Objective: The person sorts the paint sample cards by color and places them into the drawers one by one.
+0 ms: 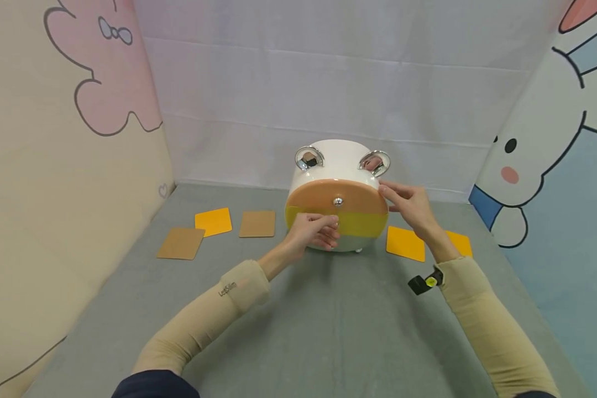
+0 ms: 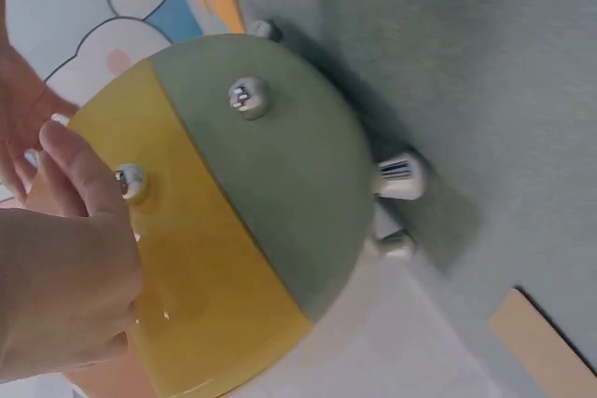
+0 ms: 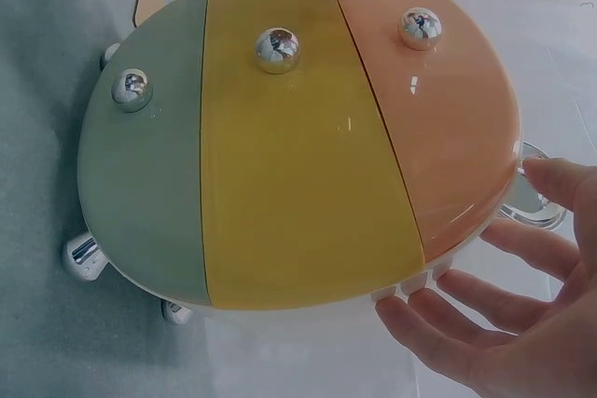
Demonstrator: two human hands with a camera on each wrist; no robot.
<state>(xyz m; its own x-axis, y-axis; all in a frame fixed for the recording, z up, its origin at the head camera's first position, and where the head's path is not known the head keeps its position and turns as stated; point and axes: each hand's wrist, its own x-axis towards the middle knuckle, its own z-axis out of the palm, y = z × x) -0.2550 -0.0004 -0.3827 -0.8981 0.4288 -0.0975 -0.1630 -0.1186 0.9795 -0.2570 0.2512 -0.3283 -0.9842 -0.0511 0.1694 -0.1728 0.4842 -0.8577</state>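
Note:
A small rounded white drawer box has a front of three colour bands: an orange drawer, a yellow drawer and a green drawer. Each bears a round silver knob; two silver rings top the box. My left hand is in front of the yellow drawer, fingers loosely bent close to its knob. The right wrist view shows a gap between those fingers and the knob. My right hand rests its extended fingers along the side of the box near the orange drawer.
Two brown cards and an orange card lie left of the box on the grey table. Two more orange cards lie to its right, one partly behind my right forearm. A white curtain hangs behind.

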